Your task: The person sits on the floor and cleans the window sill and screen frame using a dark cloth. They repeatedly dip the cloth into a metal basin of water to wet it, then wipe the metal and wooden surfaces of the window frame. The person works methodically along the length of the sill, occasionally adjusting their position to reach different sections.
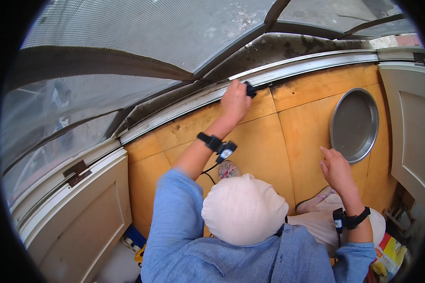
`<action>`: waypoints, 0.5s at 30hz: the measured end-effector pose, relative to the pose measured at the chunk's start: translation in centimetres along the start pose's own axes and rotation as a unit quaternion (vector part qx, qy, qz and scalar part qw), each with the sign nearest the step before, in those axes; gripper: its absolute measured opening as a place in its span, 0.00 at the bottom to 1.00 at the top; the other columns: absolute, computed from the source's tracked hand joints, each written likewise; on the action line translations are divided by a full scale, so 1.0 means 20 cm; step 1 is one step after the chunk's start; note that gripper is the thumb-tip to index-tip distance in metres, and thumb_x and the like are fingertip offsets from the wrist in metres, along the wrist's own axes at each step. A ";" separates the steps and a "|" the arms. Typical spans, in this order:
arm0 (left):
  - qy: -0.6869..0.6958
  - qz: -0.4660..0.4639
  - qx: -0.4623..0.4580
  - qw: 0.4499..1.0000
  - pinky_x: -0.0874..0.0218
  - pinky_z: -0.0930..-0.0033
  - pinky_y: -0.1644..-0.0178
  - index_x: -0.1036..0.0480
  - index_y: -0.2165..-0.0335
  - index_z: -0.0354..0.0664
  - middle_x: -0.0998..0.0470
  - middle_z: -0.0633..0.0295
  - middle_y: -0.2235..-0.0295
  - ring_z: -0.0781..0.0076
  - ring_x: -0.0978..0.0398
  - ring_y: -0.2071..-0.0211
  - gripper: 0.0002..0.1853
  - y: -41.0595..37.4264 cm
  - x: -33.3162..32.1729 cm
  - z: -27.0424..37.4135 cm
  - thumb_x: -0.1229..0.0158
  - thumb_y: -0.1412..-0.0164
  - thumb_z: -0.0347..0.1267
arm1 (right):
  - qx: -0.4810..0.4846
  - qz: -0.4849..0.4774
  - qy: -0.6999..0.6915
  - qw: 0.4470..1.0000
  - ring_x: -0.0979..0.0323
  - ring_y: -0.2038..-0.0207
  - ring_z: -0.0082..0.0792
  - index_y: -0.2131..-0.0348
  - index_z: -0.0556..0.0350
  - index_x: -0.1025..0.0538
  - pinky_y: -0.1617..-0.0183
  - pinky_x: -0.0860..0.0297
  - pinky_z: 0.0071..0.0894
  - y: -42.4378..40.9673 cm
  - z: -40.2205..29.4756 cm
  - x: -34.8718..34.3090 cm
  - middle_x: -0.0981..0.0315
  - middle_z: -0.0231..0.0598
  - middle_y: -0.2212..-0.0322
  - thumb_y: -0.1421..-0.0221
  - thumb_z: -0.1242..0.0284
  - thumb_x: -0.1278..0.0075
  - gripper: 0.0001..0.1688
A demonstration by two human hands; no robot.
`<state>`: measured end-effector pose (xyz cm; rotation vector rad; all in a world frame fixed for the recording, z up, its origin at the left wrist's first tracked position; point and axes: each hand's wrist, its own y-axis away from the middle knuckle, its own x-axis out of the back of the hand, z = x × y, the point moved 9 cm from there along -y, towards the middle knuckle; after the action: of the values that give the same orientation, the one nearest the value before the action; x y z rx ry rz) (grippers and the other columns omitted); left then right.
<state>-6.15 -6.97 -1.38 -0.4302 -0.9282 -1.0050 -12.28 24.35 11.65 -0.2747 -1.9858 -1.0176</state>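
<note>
My left hand (235, 100) is closed around a small dark thing (250, 90), perhaps a cloth or brush; the fingers partly hide it. It is at the metal sliding track (290, 70), where the track meets the yellow wood-look boards (258, 136). My right hand (335, 169) holds nothing, its fingers loosely apart and partly bent, beside the lower left rim of a round metal basin (373, 141). The basin holds greyish, murky liquid. Dark grime lines the boards' edge along the track. Each wrist bears a black strap with a small device.
Mesh screens (156, 32) in dark frames rise beyond the track. Pale panelled doors or shutters stand at the left (88, 215) and right (416, 127). A thin black cable (209, 173) runs near a patterned shoe (228, 169). A colourful bag (389, 256) lies at lower right.
</note>
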 end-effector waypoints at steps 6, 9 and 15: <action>-0.063 0.055 0.053 0.995 0.32 0.52 0.60 0.26 0.64 0.36 0.28 0.52 0.63 0.49 0.27 0.61 0.14 0.31 0.35 -0.47 0.45 0.53 0.26 | 0.021 0.000 0.004 1.000 0.29 0.58 0.51 0.50 0.60 0.28 0.55 0.31 0.45 -0.04 -0.02 0.02 0.28 0.49 0.64 0.48 0.75 0.46 0.24; -0.028 0.088 0.061 0.994 0.33 0.53 0.59 0.26 0.63 0.35 0.27 0.51 0.65 0.48 0.27 0.62 0.14 0.38 0.50 -0.60 0.46 0.53 0.25 | 0.025 -0.004 0.004 1.000 0.29 0.58 0.51 0.50 0.59 0.29 0.55 0.31 0.45 -0.05 -0.04 0.03 0.28 0.50 0.64 0.47 0.75 0.46 0.24; 0.064 0.159 -0.013 0.985 0.33 0.55 0.57 0.27 0.63 0.34 0.26 0.50 0.64 0.48 0.27 0.61 0.16 0.35 0.52 -0.48 0.46 0.55 0.24 | 0.033 -0.024 0.012 0.999 0.29 0.59 0.53 0.49 0.58 0.29 0.56 0.31 0.46 -0.07 -0.05 0.00 0.29 0.50 0.65 0.46 0.76 0.47 0.24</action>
<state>6.51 -15.47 2.41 -0.5120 -0.7040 -0.7438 -12.40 22.74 11.28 -0.1797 -2.0073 -0.9792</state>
